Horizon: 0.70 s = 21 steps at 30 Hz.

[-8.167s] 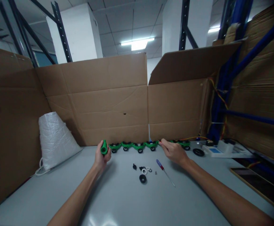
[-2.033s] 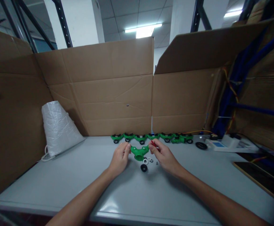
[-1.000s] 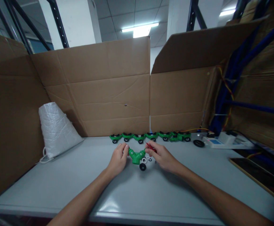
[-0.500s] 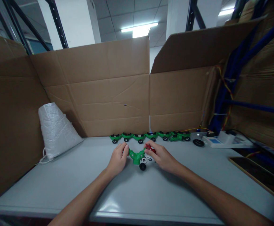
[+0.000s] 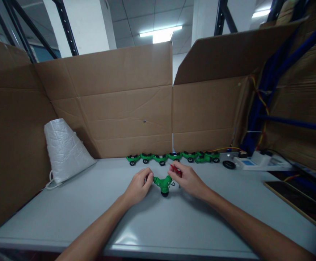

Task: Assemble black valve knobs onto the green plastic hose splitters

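Note:
Over the middle of the table, my left hand (image 5: 139,184) is closed, pinching the left arm of a green Y-shaped toy vehicle part (image 5: 163,183). A black wheel (image 5: 164,194) shows at the part's lower end. My right hand (image 5: 186,177) is wrapped round a small red-handled screwdriver (image 5: 176,170), its thin tip pointing up and left. The fingers of that hand are beside the part's right arm; whether they touch it I cannot tell. A small dark ring (image 5: 173,184) lies between the green part and my right hand.
Several green toy vehicles (image 5: 160,159) with black wheels stand in a row at the back, before a cardboard wall (image 5: 125,119). A silvery padded bag (image 5: 65,152) is at left. A black ring (image 5: 228,165) and a white power strip (image 5: 263,162) lie at right.
The green part has turned, so its wheel now sits below its middle and the white hub is hidden. My left hand has shifted slightly right and down. The screwdriver's thin tip now shows.

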Each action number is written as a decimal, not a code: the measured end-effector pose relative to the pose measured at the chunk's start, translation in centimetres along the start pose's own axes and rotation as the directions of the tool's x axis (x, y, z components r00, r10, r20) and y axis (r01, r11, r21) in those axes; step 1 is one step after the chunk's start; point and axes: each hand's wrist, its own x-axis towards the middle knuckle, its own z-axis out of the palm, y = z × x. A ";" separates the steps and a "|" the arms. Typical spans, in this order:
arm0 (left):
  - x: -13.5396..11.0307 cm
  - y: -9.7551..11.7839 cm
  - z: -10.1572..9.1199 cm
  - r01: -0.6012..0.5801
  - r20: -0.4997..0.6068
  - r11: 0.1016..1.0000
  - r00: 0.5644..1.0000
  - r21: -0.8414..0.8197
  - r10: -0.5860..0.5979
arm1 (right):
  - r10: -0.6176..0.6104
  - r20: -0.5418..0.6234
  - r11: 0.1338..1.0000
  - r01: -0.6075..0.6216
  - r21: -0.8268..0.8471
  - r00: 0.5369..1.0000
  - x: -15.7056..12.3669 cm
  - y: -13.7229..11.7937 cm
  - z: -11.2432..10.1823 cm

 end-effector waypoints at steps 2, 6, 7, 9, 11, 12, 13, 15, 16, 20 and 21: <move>0.0 0.2 -0.1 -0.001 0.019 1.000 1.000 -0.007 0.001 | -0.001 0.013 1.000 0.001 0.002 1.000 0.0 0.0 -0.1; -0.1 0.3 -0.3 -0.006 0.034 1.000 0.999 0.002 0.006 | -0.016 0.053 1.000 0.017 -0.021 0.998 -0.1 -0.3 -0.1; -0.1 0.3 -0.3 -0.010 0.039 1.000 0.999 0.008 0.010 | -0.024 0.059 0.999 0.026 -0.035 0.998 -0.1 -0.4 -0.1; 0.0 0.3 -0.3 -0.017 0.047 1.000 0.999 0.025 0.016 | -0.043 0.069 0.997 0.047 -0.059 0.997 -0.1 -0.3 -0.1; 0.0 0.3 -0.3 -0.021 0.048 0.999 0.999 0.036 0.020 | -0.057 0.070 0.996 0.061 -0.064 0.996 -0.2 -0.3 0.0; 0.0 0.3 -0.3 -0.022 0.047 0.999 0.999 0.037 0.020 | -0.061 0.072 0.996 0.065 -0.061 0.996 -0.2 -0.2 0.0; 0.0 0.3 -0.3 -0.021 0.047 0.999 0.999 0.037 0.019 | -0.064 0.077 0.996 0.068 -0.059 0.995 -0.2 -0.2 0.0; 0.0 0.3 -0.3 -0.019 0.049 0.999 0.999 0.032 0.017 | -0.072 0.089 0.995 0.077 -0.060 0.993 -0.2 -0.2 0.0; 0.0 0.3 -0.3 -0.019 0.050 0.999 0.999 0.029 0.017 | -0.076 0.097 0.994 0.083 -0.065 0.992 -0.2 -0.2 -0.1; -0.1 0.4 -0.3 -0.018 0.057 1.000 0.998 0.020 0.017 | -0.092 0.113 0.988 0.105 -0.117 0.989 -0.2 -0.3 -0.3; -0.1 0.4 -0.3 -0.018 0.060 1.000 0.998 0.020 0.017 | -0.092 0.118 0.986 0.107 -0.128 0.989 -0.2 -0.3 -0.3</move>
